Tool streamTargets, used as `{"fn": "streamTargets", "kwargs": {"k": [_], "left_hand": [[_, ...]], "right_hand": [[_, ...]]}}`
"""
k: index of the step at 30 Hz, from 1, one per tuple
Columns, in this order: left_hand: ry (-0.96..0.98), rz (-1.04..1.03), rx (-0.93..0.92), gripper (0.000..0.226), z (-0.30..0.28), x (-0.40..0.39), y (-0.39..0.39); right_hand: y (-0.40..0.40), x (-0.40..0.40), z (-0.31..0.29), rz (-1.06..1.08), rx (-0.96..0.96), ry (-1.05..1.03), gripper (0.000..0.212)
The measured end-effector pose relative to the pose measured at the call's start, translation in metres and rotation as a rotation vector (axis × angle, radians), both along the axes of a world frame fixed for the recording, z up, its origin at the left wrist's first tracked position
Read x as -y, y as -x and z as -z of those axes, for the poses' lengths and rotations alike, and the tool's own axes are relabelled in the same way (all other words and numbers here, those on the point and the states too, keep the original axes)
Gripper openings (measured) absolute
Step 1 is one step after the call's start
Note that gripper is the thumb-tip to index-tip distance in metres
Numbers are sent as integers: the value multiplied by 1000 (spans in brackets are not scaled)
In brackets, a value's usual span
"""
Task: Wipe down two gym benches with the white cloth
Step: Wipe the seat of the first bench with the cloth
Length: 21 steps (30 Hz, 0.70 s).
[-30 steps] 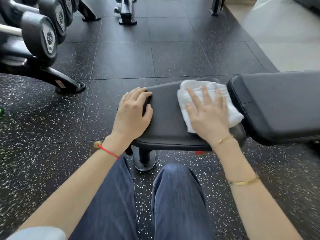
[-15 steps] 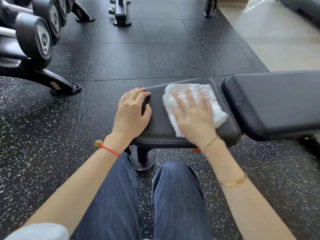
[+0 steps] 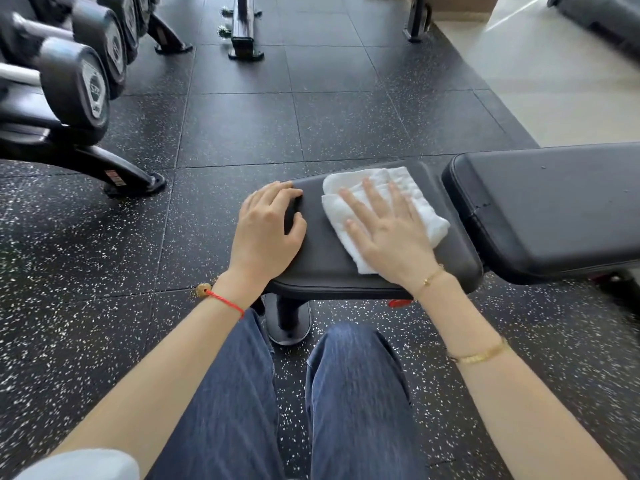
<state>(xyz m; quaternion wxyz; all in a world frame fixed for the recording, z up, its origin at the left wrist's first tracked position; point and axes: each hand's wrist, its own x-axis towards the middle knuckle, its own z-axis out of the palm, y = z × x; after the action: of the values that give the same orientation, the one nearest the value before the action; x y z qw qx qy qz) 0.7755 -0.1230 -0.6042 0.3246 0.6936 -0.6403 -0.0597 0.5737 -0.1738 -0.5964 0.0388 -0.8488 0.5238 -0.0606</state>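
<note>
On the near seat pad of the black gym bench, I have both hands down. My right hand lies flat on the white cloth, fingers straight and spread, pressing the folded cloth against the pad's top; it does not curl round the fabric. The cloth sits on the right half of the seat pad, its far edge near the pad's far edge and its right corner close to the gap before the long back pad, which runs off to the right. My left hand rests on the left end of the seat pad, palm on top, fingertips bent over the far left corner and thumb lying on the surface, so it grips the pad's edge lightly. The two hands are apart, with bare black upholstery between them.

A red cord bracelet circles my left wrist; thin gold bracelets sit on my right wrist and forearm. Under the seat, a black post with a round foot stands on the speckled rubber floor. My blue-jeaned legs fill the near middle. At the far left, a rack holds black dumbbells.
</note>
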Motion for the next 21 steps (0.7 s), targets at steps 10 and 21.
{"fn": "streamTargets", "kwargs": {"k": [10,21], "left_hand": [[4,-142,37,38,-11,-36,-38],[-49,-234,-7,39,-2,-73,-69]], "right_hand": [[-85,19,-7,-95,-105,-52,53],[-88,1,-8,-120,-2,-97,51]]}}
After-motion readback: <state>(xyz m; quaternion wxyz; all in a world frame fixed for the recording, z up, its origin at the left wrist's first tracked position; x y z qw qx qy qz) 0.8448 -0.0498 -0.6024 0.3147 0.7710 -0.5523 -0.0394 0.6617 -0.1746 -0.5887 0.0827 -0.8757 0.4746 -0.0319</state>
